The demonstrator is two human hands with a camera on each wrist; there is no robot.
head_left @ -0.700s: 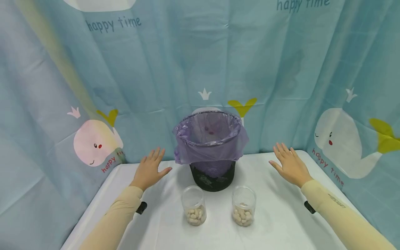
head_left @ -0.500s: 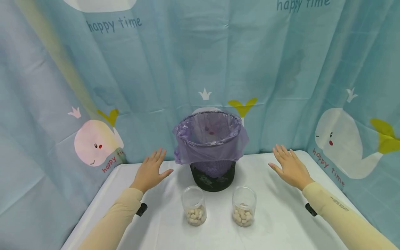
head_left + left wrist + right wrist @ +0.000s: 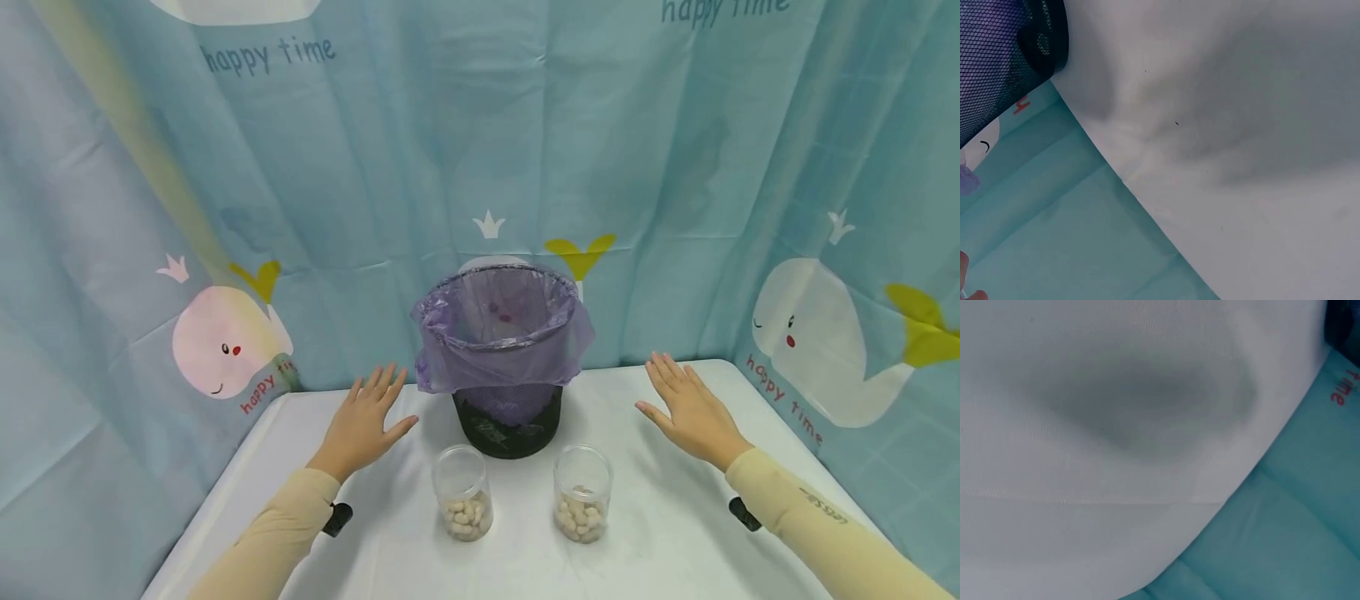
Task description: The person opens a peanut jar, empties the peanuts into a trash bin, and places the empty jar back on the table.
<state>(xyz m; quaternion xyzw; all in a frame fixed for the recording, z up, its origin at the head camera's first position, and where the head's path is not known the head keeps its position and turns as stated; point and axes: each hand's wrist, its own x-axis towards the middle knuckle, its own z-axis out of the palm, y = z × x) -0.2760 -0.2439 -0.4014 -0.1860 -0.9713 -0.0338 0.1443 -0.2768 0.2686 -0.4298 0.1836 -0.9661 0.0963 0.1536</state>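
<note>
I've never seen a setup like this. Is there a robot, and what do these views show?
There's no robot: a person's bare left hand and right hand do the work. The wide view comes from a camera on the head; the close ones come from the left wrist camera and right wrist camera, showing mostly table and blue curtain. On the table stands a black mesh bin with a purple bag. Nearer are a left jar and right jar, both clear, partly filled with pale pieces. Neither hand holds anything.
</note>
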